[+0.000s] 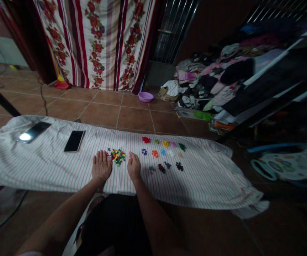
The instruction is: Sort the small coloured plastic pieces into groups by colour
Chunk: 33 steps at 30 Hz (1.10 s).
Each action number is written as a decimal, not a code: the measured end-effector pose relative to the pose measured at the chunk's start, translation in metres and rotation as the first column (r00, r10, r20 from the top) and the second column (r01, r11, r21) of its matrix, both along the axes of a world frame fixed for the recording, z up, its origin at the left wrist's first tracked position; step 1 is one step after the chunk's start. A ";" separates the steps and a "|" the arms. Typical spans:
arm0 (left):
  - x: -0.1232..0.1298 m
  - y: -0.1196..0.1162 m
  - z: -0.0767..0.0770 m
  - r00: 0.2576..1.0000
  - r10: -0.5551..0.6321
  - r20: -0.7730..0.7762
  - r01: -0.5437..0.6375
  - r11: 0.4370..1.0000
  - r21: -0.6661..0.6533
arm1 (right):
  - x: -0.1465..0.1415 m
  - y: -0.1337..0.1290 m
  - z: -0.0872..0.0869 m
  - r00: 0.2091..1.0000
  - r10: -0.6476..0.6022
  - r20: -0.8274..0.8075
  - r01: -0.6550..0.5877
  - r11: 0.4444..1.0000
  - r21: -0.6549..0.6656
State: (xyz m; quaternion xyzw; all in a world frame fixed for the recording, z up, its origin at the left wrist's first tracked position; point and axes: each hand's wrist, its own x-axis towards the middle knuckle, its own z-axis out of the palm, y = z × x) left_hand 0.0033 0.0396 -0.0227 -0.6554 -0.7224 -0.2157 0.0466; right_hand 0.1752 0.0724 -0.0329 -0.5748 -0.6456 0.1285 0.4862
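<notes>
A mixed heap of small, bead-like coloured pieces (118,156) lies on the striped cloth (89,174) between my hands. Flat on the cloth at the heap's left edge rests my left hand (101,166), fingers stretched out. My right hand (134,166) is on the heap's right side, its fingers curled together; whatever they may hold is hidden. Farther right, the pieces lie in small groups by colour, among them a red group (146,140), a yellow group (165,143), an orange group (155,153), a dark green group (182,146) and a black group (179,166).
Two phones, a dark one (34,132) with a bright reflection and another (74,141), lie on the cloth at left. Beyond are a purple basin (146,96), a floral curtain (97,42) and a clothes pile (209,74). A dark bar (0,95) slants at left.
</notes>
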 end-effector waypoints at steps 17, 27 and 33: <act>0.030 0.045 -0.012 0.911 -0.398 -0.109 0.407 0.911 0.072 | -0.001 0.004 -0.011 0.995 -0.055 -0.079 0.052 0.998 -0.037; 0.045 0.049 -0.004 0.800 -0.594 -0.089 0.601 0.790 0.125 | -0.005 0.003 -0.016 0.993 -0.028 0.117 0.030 0.999 -0.015; 0.041 0.050 -0.012 0.765 -0.641 -0.063 0.642 0.750 0.157 | -0.004 0.005 -0.018 0.996 -0.034 0.082 0.036 0.999 -0.028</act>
